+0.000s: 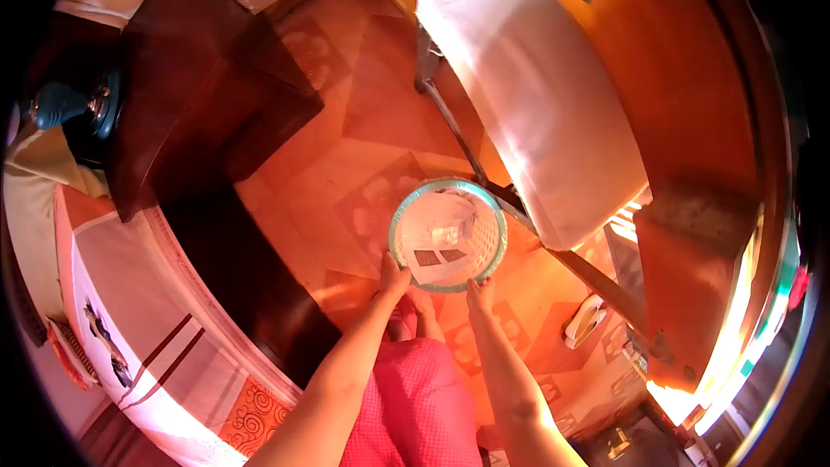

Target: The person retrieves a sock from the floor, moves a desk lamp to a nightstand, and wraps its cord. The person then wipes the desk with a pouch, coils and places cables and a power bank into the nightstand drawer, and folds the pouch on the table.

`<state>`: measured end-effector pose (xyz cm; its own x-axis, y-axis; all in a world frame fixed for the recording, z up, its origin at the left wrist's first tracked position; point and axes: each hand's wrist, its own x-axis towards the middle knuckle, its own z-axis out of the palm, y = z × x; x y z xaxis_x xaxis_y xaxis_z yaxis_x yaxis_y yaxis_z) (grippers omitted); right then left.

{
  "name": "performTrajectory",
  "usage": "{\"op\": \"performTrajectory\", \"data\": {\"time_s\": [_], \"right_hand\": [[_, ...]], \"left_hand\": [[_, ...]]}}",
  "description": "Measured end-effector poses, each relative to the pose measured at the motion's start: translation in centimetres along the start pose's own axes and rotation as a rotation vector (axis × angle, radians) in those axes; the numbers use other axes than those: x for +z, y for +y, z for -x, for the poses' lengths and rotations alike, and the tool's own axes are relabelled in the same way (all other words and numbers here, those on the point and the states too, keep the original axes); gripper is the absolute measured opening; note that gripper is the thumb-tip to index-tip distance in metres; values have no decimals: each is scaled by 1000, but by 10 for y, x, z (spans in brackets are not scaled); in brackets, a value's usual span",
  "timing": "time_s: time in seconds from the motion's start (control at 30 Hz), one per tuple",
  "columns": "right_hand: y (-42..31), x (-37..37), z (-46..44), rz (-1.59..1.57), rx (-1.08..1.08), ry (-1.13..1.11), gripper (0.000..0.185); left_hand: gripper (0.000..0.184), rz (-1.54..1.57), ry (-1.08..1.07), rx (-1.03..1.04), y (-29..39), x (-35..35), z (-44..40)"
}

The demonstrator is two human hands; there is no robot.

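A round white plastic basket (494, 238) with a turquoise rim and a slotted side is held out in front of my body, above the floor. My left hand (395, 277) grips its rim at the near left. My right hand (480, 289) grips the rim at the near right. Inside, a pale sheet or lining with two dark rectangles shows; what it is I cannot make out.
A bed (164, 294) with a patterned cover lies on the left, beside a dark brown piece of furniture (181, 78). A white-covered table (545, 104) on metal legs stands at the right. A slipper (585, 322) lies on the tiled floor (303, 173).
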<state>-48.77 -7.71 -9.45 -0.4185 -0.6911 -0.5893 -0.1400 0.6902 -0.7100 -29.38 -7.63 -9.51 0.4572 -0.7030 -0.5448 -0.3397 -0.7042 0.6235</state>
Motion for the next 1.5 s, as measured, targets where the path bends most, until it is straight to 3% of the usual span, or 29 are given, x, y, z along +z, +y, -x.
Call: {"op": "performTrajectory", "data": {"time_s": [0.07,0.1,0.2,0.27,0.3,0.33,0.37,0.47,0.53,0.57,0.6,0.67,0.7,0.8,0.83,0.9,0.93,1.0,1.13,1.17,1.27,1.4,1.47,1.5], "right_hand": [[-32,-28,18,421,266,4,48],[-27,-36,20,413,270,13,48],[-4,-61,31,284,152,205,64],[-10,-72,33,278,122,191,67],[-23,-76,41,416,28,265,66],[-46,-77,49,553,-68,338,65],[-65,-78,54,491,-59,294,63],[-95,-83,59,492,-179,208,61],[-98,-80,63,468,-238,195,59],[-105,-78,63,454,-294,178,58],[-126,-76,70,443,-300,188,58],[-185,-75,93,80,-93,-60,46],[-182,-73,93,-10,-223,-63,36],[-282,-98,136,-195,-335,-88,23],[-305,-111,145,-204,-342,-77,23],[-342,-135,157,-56,-656,36,19],[-359,-147,161,-66,-666,38,19],[-385,-164,166,59,-801,95,16],[-416,-171,161,103,-932,175,15],[-418,-173,164,94,-786,127,17],[-423,-174,165,2,-726,122,19],[-425,-179,168,151,-741,119,20],[-430,-183,170,-12,-652,8,21],[-434,-184,172,-59,-680,91,20]], "left_hand": [[57,-78,69,111,-20,25,10],[59,-147,-22,116,-9,25,20],[62,-249,-308,-82,19,36,42],[68,-311,-500,-144,33,45,50],[72,-403,-527,-44,41,49,59],[73,-503,-558,-45,2,83,61],[75,-603,-590,-42,-38,118,63],[83,-514,-827,-70,54,73,83],[89,-463,-658,0,24,95,84],[87,-520,-481,152,-1,110,76],[87,-524,-476,167,23,94,69],[78,-32,-465,-8,126,33,51],[78,-39,-471,7,161,17,41],[63,842,-271,59,260,-18,17],[63,839,-281,72,295,-27,9],[49,1175,-303,7,347,-44,0],[49,1174,-304,22,345,-45,-10],[49,934,-505,-33,339,-46,-33],[45,1010,-394,-215,358,-42,-39],[46,1032,-363,-295,357,-40,-41],[50,1265,-425,-198,336,-28,-56],[44,1224,-438,-125,308,-56,-57],[44,1231,-463,-79,286,-77,-54],[46,1219,-450,-90,274,-90,-51]]}}
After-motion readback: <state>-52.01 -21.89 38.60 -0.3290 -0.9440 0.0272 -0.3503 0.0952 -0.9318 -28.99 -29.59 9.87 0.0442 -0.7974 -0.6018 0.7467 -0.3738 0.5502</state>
